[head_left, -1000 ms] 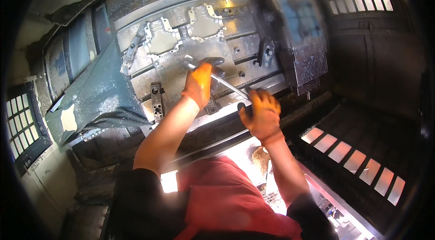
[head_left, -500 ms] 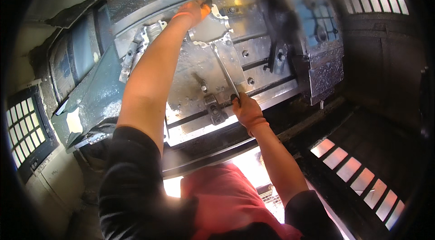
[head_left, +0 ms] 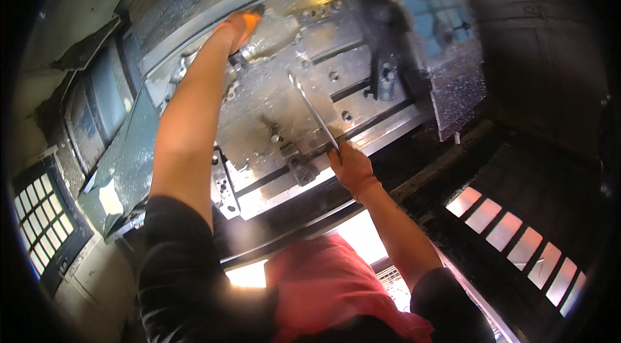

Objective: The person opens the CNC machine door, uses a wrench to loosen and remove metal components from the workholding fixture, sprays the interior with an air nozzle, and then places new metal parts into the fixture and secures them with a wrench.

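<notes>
While the left edge of a flat, pale-grey metal casting (head_left: pixel 275 35) is held in the fingers of the orange-gloved left hand (head_left: pixel 240 27) at the upper centre-left of the frame, a long, slim, silver metal rod (head_left: pixel 312 109) is gripped near its lower end by the curled fingers of the orange-gloved right hand (head_left: pixel 352 167), just right of centre. The left thumb is hidden. The casting appears tilted, and the rod is pointed toward the upper left. Beneath both, a grey, slotted metal machine bed (head_left: pixel 259 98) is seen, on which a dark metal clamp block (head_left: pixel 299 165) is set at centre. At left, a grey-green sheet (head_left: pixel 132 149) is draped; at the bottom, a red garment (head_left: pixel 330 281) is seen.
</notes>
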### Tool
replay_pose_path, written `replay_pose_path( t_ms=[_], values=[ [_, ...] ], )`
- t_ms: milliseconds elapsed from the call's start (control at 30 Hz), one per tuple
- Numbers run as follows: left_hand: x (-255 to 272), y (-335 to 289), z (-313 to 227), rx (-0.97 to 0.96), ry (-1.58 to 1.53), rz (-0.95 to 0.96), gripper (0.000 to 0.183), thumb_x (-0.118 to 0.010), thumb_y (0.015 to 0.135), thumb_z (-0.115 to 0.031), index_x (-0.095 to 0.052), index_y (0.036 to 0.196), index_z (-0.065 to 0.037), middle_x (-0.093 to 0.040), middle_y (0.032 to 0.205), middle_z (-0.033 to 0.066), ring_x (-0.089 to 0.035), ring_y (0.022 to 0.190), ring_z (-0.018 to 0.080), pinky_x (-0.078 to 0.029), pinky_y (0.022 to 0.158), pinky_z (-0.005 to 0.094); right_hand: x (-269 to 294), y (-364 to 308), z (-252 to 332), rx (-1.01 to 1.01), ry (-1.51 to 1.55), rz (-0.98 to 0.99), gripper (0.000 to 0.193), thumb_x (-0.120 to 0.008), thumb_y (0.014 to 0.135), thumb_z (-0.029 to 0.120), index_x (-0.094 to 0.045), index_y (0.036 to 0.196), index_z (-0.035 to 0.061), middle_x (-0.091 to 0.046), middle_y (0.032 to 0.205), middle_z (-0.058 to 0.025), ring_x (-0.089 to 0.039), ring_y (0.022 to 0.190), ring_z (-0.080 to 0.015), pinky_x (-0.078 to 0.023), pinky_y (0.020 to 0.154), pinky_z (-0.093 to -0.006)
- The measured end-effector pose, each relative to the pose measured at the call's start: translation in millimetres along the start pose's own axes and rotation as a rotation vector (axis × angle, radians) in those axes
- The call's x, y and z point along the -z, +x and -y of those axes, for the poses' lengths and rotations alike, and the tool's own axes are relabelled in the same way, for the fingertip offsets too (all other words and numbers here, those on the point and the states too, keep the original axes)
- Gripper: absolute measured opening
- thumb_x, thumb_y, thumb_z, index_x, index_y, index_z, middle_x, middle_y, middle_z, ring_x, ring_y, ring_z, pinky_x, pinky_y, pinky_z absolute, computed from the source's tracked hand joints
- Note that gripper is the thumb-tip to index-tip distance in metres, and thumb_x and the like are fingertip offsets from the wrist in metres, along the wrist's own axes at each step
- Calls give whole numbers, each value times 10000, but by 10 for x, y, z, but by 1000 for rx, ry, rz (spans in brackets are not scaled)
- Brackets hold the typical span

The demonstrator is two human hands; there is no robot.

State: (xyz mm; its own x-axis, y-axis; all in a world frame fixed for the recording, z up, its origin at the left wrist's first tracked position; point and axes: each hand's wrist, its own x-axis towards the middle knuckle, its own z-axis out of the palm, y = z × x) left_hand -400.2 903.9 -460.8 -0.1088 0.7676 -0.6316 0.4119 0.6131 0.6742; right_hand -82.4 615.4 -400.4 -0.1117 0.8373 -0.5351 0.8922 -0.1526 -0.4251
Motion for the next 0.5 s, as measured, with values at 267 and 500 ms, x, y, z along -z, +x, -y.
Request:
replay_pose_path(
  t_ms=[267, 500],
  values=[
    [-394, -583, -709, -738, 243, -472, 418, -610, 893, -273, -564, 1210, -4, -654, 1071, 197, -637, 930, 341, -501, 843, 417, 238, -948, -327, -192, 43, 96, 301, -498, 944, 351, -577, 928, 61, -665, 830, -244, -642, 799, -453, -498, 730, -553],
    [-1210, -909, -1088, -1057, 536, -368, 422, -667, 794, -209, -594, 1169, -29, -621, 1173, 211, -569, 1114, 397, -477, 921, 453, 289, -1279, -244, -248, 67, 12, 289, -514, 936, 368, -573, 966, 87, -669, 823, -238, -649, 792, -447, -506, 715, -539]
  ],
)
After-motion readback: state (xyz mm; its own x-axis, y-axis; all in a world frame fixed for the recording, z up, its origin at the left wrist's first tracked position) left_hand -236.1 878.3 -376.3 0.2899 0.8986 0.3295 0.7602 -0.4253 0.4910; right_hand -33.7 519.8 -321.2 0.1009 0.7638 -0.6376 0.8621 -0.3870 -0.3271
